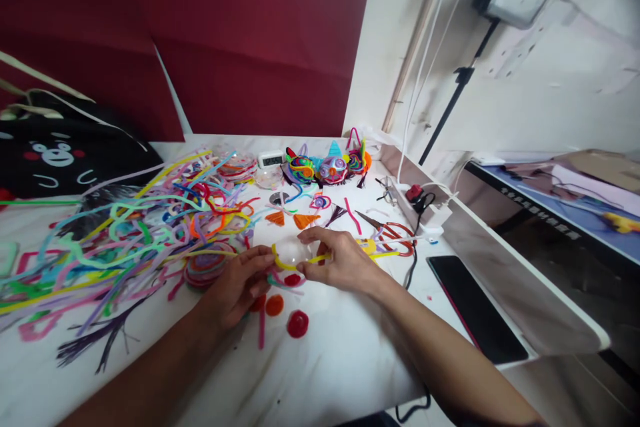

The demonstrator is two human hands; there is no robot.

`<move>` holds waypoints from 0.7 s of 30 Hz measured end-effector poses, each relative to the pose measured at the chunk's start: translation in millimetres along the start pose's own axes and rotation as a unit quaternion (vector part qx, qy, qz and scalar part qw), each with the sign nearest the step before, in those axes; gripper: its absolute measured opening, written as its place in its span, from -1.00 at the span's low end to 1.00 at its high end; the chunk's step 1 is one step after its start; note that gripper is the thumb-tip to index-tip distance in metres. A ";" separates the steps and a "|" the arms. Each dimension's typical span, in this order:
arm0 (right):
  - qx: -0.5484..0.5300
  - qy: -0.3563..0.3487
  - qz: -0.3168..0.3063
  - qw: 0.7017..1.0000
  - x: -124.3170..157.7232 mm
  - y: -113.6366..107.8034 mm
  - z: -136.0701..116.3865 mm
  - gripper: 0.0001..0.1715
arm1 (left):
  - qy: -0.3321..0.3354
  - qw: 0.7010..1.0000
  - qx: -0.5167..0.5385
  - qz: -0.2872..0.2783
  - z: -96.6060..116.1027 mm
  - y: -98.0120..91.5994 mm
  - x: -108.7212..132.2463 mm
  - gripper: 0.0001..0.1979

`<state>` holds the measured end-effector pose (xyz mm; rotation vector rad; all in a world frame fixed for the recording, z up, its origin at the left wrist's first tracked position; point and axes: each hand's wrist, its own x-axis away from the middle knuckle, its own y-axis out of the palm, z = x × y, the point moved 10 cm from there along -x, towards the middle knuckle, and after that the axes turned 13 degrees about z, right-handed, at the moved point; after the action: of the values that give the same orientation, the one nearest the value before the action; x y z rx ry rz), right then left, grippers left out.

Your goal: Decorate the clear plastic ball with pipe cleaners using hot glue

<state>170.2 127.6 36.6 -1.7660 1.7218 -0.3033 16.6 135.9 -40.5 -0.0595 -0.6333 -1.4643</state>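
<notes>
Centrally, two bare hands meet low over a white tabletop (pixel 350 347), working at a small clear shell (pixel 293 252), rounded and see-through, with a fuzzy yellow strip (pixel 286 267) curving along its near edge. The left hand (pixel 243 283) has its thumb and forefinger nearly closed, pinching the strip at the shell's left side, its other fingers curled underneath. The right hand (pixel 340 260) is half open and curved, with thumb and forefinger parted to grip the shell's right side; whether it also presses on the strip cannot be told. Just below the shell lie a dark red disc (pixel 298 324) and an orange disc (pixel 275 305); just beyond it are two orange triangles (pixel 305 221).

Farther right, orange-handled scissors (pixel 400 233) rest near a white power strip (pixel 417 203), and a dark phone-like slab (pixel 477 307) lies nearer the viewer. To the left spreads a large tangle of many-coloured fuzzy stems (pixel 150 233), with a black bag (pixel 75 153) bearing a cartoon face behind it. At the back stand a small white digital timer (pixel 271 159) and, to its right, a row of colourful coiled ornaments (pixel 333 170), before a deep red panel (pixel 250 40)
</notes>
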 end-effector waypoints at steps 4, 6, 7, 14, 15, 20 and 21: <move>-0.002 0.010 -0.001 1.000 0.0 1.9 2.1 -0.45 | -0.003 1.000 0.004 0.000 0.2 -0.1 -0.7 -0.74; -0.001 0.009 0.000 1.000 0.1 1.6 1.5 -0.45 | -0.007 1.000 0.007 -0.001 -0.2 0.4 -0.5 -0.73; 0.001 0.009 0.000 1.000 0.2 1.3 1.4 -0.45 | -0.008 1.000 0.008 -0.002 -0.4 0.6 -0.3 -0.72; -0.003 0.031 0.013 0.999 0.7 -0.8 4.3 -0.43 | -0.004 1.000 0.004 -0.018 -1.5 3.2 2.4 -0.65; -0.008 0.033 0.014 0.999 0.8 -0.3 4.9 -0.44 | -0.002 1.000 0.003 -0.018 -1.2 3.4 2.8 -0.65; -0.043 0.055 0.015 0.997 0.9 3.5 9.7 -0.40 | 0.006 1.000 0.003 -0.023 1.7 5.4 4.5 -0.65; -0.048 0.061 0.014 0.997 0.9 4.1 11.0 -0.39 | 0.006 1.000 0.002 -0.023 2.1 5.7 4.8 -0.65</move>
<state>173.4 130.2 25.6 -1.8225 1.8742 -0.3274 21.0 133.2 -34.7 -0.0336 -0.6316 -1.5078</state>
